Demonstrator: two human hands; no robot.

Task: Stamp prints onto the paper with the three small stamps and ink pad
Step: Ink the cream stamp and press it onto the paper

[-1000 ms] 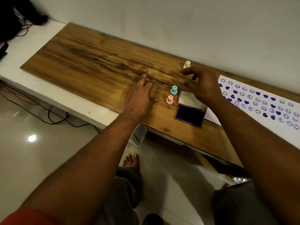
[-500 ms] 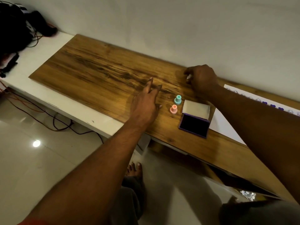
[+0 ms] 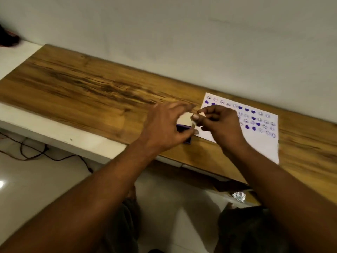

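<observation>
My left hand (image 3: 164, 126) arches over the ink pad (image 3: 184, 119), thumb on its near side and fingers over the cream lid; the image is blurred here. The pad's purple base shows under the palm. Right beside it, my right hand (image 3: 220, 125) pinches a small cream stamp (image 3: 193, 123) between thumb and forefinger, just above the pad's right edge. Most of the stamp is hidden by the fingers. The white paper (image 3: 262, 148) lies to the right, covered with purple smiley and heart prints. The teal and pink stamps are hidden behind my left hand.
The wooden tabletop (image 3: 87, 92) runs along a pale wall, with a white ledge (image 3: 54, 132) at its front left. Cables (image 3: 36, 156) trail on the floor below. A dark object (image 3: 7, 39) sits at far left. Crumpled foil (image 3: 238, 196) lies under the table.
My right hand lifted the cream stamp from the back of the table and brought it to the ink pad. My left hand moved right onto the pad. The camera swung right.
</observation>
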